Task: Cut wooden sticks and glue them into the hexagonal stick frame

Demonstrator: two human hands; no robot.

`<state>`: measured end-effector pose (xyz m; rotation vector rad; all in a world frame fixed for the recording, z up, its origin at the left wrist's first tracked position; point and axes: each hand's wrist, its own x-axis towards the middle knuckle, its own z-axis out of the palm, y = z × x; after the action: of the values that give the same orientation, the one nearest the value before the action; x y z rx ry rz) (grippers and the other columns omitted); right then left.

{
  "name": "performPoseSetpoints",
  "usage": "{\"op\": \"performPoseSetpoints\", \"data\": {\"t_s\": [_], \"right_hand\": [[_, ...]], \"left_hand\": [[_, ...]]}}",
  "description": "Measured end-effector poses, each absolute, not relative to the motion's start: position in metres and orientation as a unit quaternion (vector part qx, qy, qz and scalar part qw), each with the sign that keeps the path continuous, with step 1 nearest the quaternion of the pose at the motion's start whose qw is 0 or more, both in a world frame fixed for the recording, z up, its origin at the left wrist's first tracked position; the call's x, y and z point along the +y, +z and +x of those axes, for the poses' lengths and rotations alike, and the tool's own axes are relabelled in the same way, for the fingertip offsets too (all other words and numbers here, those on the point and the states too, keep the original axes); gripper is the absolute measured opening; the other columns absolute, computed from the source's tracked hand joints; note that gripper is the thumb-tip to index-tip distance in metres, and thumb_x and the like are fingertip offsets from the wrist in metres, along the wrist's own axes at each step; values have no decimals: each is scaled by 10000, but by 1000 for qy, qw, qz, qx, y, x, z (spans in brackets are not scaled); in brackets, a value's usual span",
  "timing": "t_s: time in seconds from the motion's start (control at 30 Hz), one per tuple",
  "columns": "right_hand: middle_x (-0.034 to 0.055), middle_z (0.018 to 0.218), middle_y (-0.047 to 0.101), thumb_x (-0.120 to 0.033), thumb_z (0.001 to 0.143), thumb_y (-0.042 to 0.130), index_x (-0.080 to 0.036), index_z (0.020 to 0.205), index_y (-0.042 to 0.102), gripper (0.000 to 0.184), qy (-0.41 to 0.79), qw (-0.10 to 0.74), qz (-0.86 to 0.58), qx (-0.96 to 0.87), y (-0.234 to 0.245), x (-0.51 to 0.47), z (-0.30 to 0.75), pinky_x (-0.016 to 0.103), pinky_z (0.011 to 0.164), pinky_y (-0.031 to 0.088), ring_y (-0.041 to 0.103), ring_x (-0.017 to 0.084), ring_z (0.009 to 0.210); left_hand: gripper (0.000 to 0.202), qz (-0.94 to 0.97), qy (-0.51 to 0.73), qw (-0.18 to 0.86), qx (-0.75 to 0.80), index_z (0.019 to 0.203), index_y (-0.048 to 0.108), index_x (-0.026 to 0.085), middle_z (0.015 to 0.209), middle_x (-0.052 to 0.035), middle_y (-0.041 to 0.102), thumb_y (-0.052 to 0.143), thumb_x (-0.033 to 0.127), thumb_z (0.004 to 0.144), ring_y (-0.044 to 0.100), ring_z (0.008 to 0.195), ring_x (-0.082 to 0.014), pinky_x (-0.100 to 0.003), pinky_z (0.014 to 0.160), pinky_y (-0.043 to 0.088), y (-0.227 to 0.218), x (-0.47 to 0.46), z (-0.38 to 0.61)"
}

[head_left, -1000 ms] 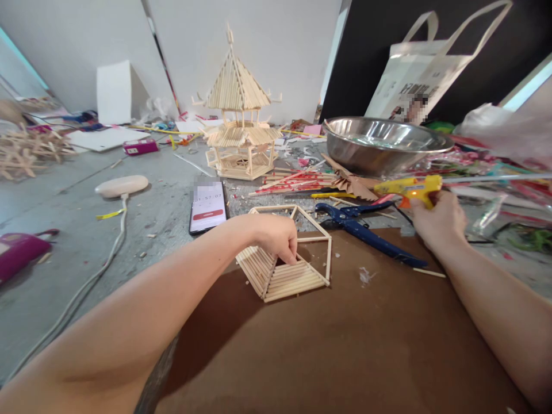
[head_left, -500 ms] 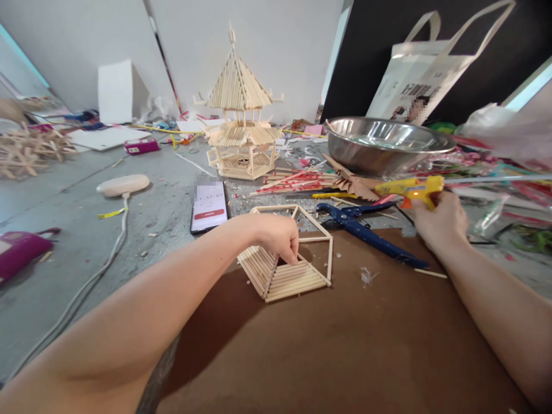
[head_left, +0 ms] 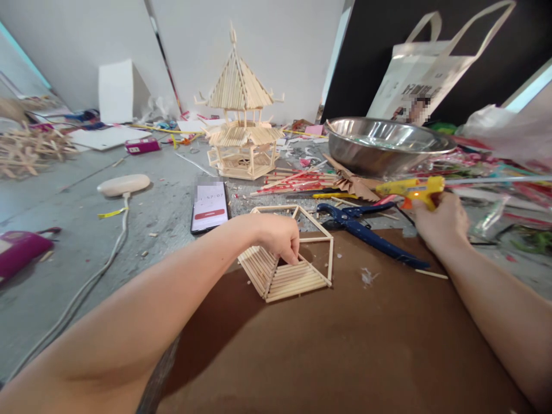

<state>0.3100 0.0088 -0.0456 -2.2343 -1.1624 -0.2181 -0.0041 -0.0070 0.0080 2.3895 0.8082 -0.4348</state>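
Note:
My left hand (head_left: 278, 236) pinches down on a hexagonal roof frame of thin wooden sticks (head_left: 288, 276), which lies at the far edge of a brown board (head_left: 345, 339). Its fingers are curled and pressed on the sticks. My right hand (head_left: 442, 218) is closed round the handle of a yellow glue gun (head_left: 409, 188), whose nozzle points left, above the table to the right of the frame. Blue-handled cutters (head_left: 366, 230) lie between the two hands.
A finished stick pagoda (head_left: 239, 115) stands at the back centre. A phone (head_left: 209, 206) lies left of the frame. A steel bowl (head_left: 383, 144), red and pale sticks (head_left: 297, 181), a tote bag (head_left: 422, 75), a white cabled device (head_left: 123, 185) and scraps crowd the grey table.

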Motion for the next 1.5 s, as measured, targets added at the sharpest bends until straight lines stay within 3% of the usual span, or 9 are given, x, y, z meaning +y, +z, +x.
{"op": "performPoseSetpoints", "data": {"t_s": [0.97,1.5], "right_hand": [[123,1054,523,-368,667,438,-145,1036,450,431,-77,290,-847,-439,-45,8,310,389,785,343,478,262,945],[167,986,534,-429,585,524,-112,991,473,518,-75,293,-841,-448,-43,6,308,358,731,365,494,279,885]], "left_hand": [[225,895,-153,291,301,780,651,150,730,-34,654,547,293,642,549,589,-95,-180,522,369,8,-7,-4],[252,886,-150,316,305,760,652,149,625,-32,634,529,332,638,527,541,-91,-179,499,357,8,-5,-7]]}}
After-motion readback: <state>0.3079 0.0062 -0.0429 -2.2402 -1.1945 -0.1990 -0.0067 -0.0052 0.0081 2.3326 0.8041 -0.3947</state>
